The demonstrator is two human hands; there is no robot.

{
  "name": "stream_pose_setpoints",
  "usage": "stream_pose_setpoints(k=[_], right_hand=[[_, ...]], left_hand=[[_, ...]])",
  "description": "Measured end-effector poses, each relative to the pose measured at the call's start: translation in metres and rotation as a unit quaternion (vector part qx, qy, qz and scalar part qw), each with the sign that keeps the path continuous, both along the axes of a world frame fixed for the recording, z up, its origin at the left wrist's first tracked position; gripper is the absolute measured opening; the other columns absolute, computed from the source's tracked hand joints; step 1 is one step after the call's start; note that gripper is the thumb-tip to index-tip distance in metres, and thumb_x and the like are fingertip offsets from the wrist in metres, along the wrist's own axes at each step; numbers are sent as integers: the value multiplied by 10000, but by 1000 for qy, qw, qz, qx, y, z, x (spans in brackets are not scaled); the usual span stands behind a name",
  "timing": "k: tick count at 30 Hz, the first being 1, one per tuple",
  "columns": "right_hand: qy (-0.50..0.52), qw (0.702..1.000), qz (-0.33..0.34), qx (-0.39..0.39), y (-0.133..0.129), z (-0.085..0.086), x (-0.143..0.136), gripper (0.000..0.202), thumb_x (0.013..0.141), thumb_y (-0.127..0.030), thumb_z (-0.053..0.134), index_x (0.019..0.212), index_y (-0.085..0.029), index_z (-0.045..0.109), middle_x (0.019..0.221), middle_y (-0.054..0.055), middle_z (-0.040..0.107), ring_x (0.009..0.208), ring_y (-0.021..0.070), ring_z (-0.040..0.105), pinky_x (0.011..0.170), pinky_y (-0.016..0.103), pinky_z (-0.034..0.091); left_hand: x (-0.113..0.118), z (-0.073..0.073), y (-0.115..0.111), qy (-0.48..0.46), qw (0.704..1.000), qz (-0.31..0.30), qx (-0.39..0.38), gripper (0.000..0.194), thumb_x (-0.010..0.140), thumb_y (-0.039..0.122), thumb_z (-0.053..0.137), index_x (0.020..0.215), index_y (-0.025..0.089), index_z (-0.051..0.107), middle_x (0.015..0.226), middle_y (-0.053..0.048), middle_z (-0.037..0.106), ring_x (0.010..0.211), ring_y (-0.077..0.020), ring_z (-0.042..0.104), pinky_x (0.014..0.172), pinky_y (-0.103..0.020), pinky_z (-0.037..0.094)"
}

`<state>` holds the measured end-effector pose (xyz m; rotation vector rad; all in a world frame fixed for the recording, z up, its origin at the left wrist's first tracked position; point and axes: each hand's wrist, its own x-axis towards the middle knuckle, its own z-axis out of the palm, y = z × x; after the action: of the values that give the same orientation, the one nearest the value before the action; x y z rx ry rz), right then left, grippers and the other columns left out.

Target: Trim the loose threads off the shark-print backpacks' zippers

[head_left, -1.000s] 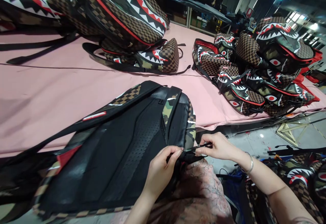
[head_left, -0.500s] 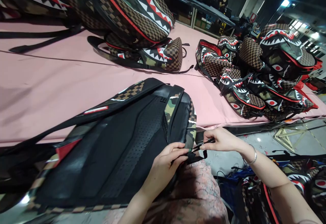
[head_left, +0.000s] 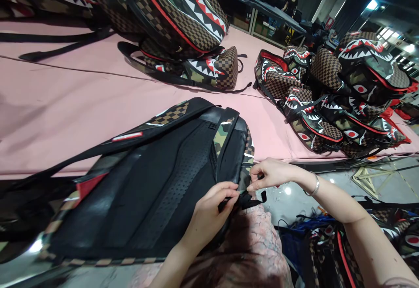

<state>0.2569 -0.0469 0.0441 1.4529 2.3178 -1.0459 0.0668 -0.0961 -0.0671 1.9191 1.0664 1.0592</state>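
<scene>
A backpack (head_left: 157, 183) with a black padded back panel lies back side up across the table edge and my lap. Its checkered and camouflage rim shows at the right and along the bottom. My left hand (head_left: 214, 211) rests at its lower right corner, thumb and fingers pinched on the edge near a black strap end (head_left: 258, 200). Close beside it, my right hand (head_left: 268, 175), with a bracelet at the wrist, has its fingers pinched together at the same corner; what they hold is too small to make out.
The pink table (head_left: 81, 100) carries large shark-mouth backpacks (head_left: 183, 13) at the back left and a pile of similar bags (head_left: 352, 135) at the right. More bags (head_left: 330, 253) lie low at the lower right. A person (head_left: 290, 4) is far behind.
My right hand has moved left, closer to the bag's corner and my left hand. The dark thin piece that showed between its fingers is no longer visible. The view has shifted slightly.
</scene>
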Motion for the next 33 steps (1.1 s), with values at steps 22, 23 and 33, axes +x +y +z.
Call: stream_pose_setpoints(k=[22, 23, 33], right_hand=[[350, 906, -198, -135, -12, -47, 33, 433, 702, -568, 623, 686, -149, 518, 505, -77, 380, 443, 49, 286, 440, 186, 215], [390, 878, -247, -127, -21, -60, 35, 456, 705, -602, 602, 708, -153, 517, 509, -74, 381, 435, 51, 285, 433, 186, 215], [458, 774, -436, -41, -81, -144, -24, 376, 533, -394, 756, 786, -180, 577, 599, -52, 457, 508, 74, 357, 480, 199, 300]], left_hand=[[-10, 0, -5, -118, 987, 1, -111, 329, 870, 308, 383, 611, 197, 552, 862, -56, 665, 846, -171, 627, 749, -280, 503], [-11, -1, -7, -126, 985, -6, -117, 379, 885, 309, 346, 568, 197, 522, 846, -53, 664, 845, -170, 627, 754, -280, 499], [-6, -9, -17, 48, 995, 88, 12, 239, 862, 282, 391, 931, 194, 602, 1081, -91, 614, 997, -202, 585, 866, -334, 473]])
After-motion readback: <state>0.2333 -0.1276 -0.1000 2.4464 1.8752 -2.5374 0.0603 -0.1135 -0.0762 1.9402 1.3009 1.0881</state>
